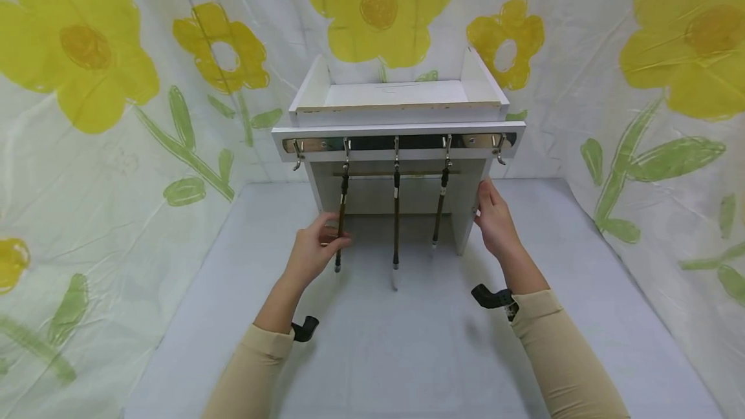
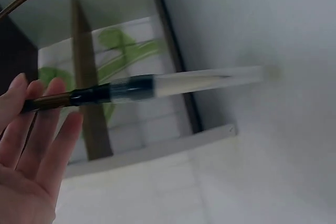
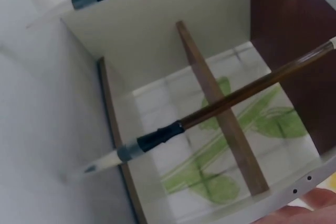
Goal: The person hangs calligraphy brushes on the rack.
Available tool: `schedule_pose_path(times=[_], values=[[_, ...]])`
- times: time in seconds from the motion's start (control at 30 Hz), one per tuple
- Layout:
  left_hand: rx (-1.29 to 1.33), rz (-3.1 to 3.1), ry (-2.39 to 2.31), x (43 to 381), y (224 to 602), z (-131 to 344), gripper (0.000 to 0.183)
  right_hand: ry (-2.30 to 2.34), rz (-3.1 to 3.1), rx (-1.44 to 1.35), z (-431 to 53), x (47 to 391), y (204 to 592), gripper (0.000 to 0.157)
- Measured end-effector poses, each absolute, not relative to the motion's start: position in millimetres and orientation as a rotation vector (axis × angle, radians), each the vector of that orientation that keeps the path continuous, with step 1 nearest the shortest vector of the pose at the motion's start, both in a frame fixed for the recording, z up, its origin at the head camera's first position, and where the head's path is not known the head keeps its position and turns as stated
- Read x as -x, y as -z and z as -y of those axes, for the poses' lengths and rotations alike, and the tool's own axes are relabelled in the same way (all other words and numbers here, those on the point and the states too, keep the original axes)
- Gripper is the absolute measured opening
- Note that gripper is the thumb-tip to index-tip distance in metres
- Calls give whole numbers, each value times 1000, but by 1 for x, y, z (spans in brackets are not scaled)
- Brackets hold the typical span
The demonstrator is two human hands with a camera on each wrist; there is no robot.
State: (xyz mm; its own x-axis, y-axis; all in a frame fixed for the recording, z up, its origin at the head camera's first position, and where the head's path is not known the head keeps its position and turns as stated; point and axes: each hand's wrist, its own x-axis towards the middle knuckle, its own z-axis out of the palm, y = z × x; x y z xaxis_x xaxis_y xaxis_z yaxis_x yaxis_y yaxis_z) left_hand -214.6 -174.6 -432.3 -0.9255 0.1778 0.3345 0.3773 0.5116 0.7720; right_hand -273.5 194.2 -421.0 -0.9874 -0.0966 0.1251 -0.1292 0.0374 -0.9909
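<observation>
Three calligraphy brushes hang tip-down from hooks on a white wooden rack (image 1: 401, 129). At the left brush (image 1: 342, 212), my left hand (image 1: 314, 247) has its thumb and fingers on either side of the handle. The left wrist view shows that brush's pale tip (image 2: 194, 83) under a clear cap, with the other fingers loosely extended. The middle brush (image 1: 396, 218) and right brush (image 1: 440, 202) hang untouched. My right hand (image 1: 497, 218) grips the edge of the rack's right side panel (image 1: 468, 212); only part of its fingers (image 3: 310, 205) shows in the right wrist view.
The rack has a tray-like top (image 1: 396, 92) and a metal hook strip (image 1: 372, 143); the outermost hooks hold no brush. A wooden bar (image 3: 220, 108) crosses its open inside. It stands on a white-covered table (image 1: 378, 354) before a flower-printed curtain (image 1: 279, 31).
</observation>
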Motion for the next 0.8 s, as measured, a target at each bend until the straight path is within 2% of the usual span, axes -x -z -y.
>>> schedule_pose_path(times=[0.3, 0.43, 0.6, 0.8], values=[[559, 2448, 1288, 230, 453, 154, 23, -2158, 2276, -229, -197, 271, 423, 64], [539, 2480, 1316, 230, 454, 159, 28, -2088, 2362, -274, -203, 267, 425, 67], [479, 2508, 1267, 223, 456, 180, 44, -1602, 2652, -333, -219, 260, 430, 71], [440, 2442, 827, 216, 459, 222, 45, -995, 2885, -303, -243, 251, 441, 73]])
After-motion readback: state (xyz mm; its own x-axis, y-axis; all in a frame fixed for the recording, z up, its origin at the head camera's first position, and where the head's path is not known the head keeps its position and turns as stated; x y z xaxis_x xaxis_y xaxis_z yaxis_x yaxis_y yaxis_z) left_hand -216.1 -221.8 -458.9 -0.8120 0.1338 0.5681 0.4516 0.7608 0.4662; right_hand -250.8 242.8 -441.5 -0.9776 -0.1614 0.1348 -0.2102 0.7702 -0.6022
